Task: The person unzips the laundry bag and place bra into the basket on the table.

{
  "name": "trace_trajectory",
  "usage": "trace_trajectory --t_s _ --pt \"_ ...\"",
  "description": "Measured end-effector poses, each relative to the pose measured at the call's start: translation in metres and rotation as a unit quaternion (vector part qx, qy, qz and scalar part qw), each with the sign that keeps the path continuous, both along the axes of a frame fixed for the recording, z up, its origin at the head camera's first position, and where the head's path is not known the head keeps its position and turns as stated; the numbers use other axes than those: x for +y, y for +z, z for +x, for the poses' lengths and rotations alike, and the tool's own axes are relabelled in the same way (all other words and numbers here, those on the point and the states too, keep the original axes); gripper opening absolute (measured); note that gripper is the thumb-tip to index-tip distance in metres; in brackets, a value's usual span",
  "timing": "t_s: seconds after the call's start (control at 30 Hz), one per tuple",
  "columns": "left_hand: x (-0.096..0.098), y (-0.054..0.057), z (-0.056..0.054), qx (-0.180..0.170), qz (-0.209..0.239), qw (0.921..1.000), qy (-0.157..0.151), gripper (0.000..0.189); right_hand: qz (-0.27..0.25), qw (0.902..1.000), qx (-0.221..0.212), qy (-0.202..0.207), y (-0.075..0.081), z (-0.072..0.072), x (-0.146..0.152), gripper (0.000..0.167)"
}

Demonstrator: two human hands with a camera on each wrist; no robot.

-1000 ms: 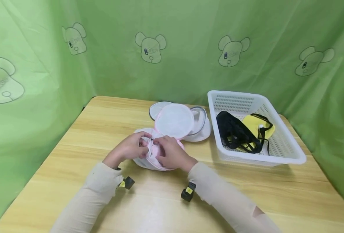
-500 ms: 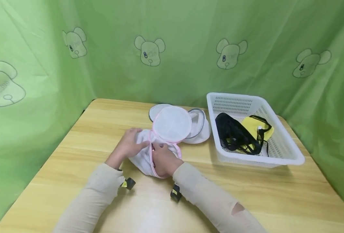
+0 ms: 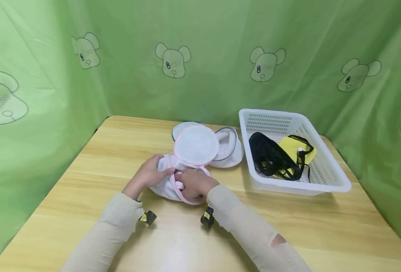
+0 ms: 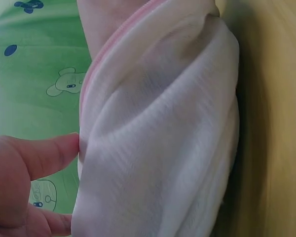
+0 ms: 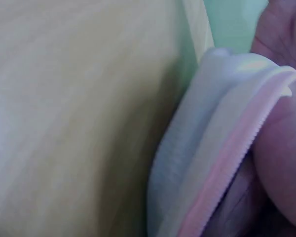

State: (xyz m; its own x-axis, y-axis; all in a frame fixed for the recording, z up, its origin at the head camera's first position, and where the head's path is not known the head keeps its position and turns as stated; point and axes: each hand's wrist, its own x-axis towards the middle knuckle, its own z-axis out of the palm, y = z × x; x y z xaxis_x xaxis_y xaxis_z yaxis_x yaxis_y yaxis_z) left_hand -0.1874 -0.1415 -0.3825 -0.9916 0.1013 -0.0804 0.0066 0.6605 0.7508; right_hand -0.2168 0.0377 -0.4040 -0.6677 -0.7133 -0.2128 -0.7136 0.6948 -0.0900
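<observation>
A white laundry bag [image 3: 166,187] with pink zip trim lies on the table, its round lid [image 3: 197,144] folded back. My left hand [image 3: 148,172] holds the bag's left side, the thumb at the pink rim. In the left wrist view the thumb [image 4: 54,154] touches the white cloth [image 4: 153,148]. My right hand [image 3: 195,183] reaches into the bag's mouth. Its fingers are mostly hidden there, beside a small pale pink bit of cloth [image 3: 179,185]; I cannot tell whether they grip it. The right wrist view shows the pink zip edge [image 5: 232,153] close along that hand.
Behind the lid lies another white bag [image 3: 229,147] with grey trim, its round grey-edged flap [image 3: 183,128] to the left. A white plastic basket [image 3: 333,166] stands at the right, holding a black strappy item [image 3: 270,155] and a yellow item [image 3: 293,147]. A green curtain [image 3: 214,87] hangs behind the table.
Both hands were together at the bag's opening; the left has moved outward to its left side, and the right has gone down inside. The mouth has spread wider.
</observation>
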Motion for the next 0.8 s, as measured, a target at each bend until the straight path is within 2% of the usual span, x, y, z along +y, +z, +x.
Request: trace_trajectory --t_s 0.23,0.43,0.6,0.7,0.8 --pt "-0.005 -0.007 -0.003 -0.029 0.036 0.9989 0.002 0.064 -0.053 0.9971 -0.054 -0.002 0.001 -0.006 0.006 0.057" --pt "-0.012 -0.015 -0.010 -0.057 0.085 0.9942 -0.033 0.071 -0.121 0.9878 -0.098 -0.002 0.003 -0.012 0.017 0.036" --pt "-0.018 -0.024 -0.015 -0.080 0.155 0.9834 -0.049 0.070 -0.184 0.9700 -0.155 -0.033 0.003 -0.018 0.030 0.027" --pt "-0.018 -0.027 -0.017 -0.080 0.161 0.9821 -0.055 0.069 -0.216 0.9602 -0.169 -0.052 0.002 -0.019 0.036 0.022" --pt "-0.017 -0.028 -0.018 -0.078 0.162 0.9817 -0.064 0.067 -0.233 0.9572 -0.163 -0.054 0.000 -0.019 0.039 0.017"
